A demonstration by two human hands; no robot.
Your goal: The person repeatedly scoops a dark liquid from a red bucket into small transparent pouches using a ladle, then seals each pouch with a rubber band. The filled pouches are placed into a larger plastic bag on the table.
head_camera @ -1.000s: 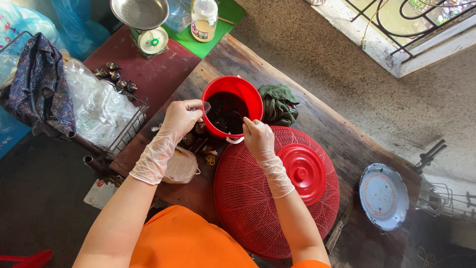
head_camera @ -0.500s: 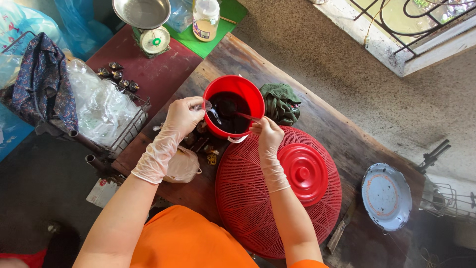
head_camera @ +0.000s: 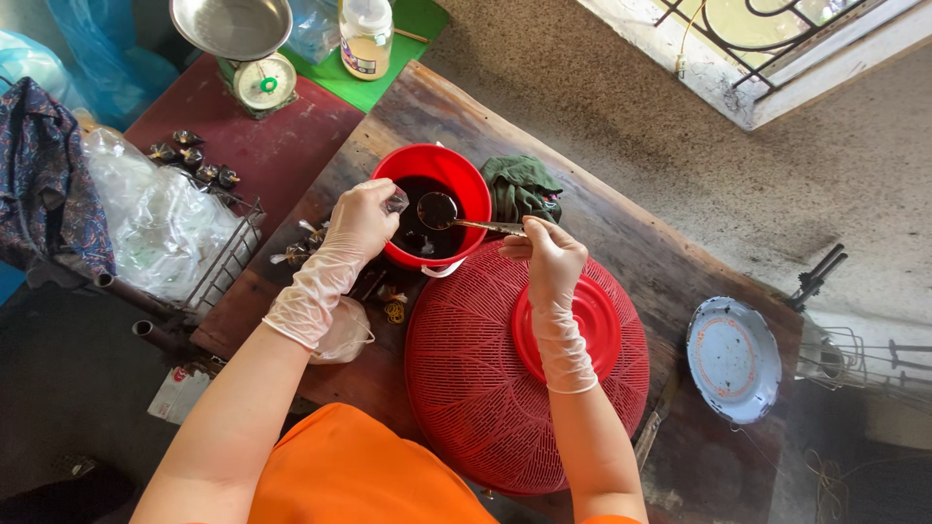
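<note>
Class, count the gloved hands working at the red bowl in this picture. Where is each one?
2. The left hand is at the red bowl's near rim; the right hand holds a spoon over the bowl. None seems hidden.

1. A dark wooden table (head_camera: pixel 621 209) runs from eleven o'clock to five o'clock.
2. A rough grey concrete floor (head_camera: pixel 670 126) fills the one o'clock side.
3. A barred window (head_camera: pixel 777 39) at one o'clock lets in bright daylight.
4. A red tabletop (head_camera: pixel 262 146) sits at ten o'clock.
</note>
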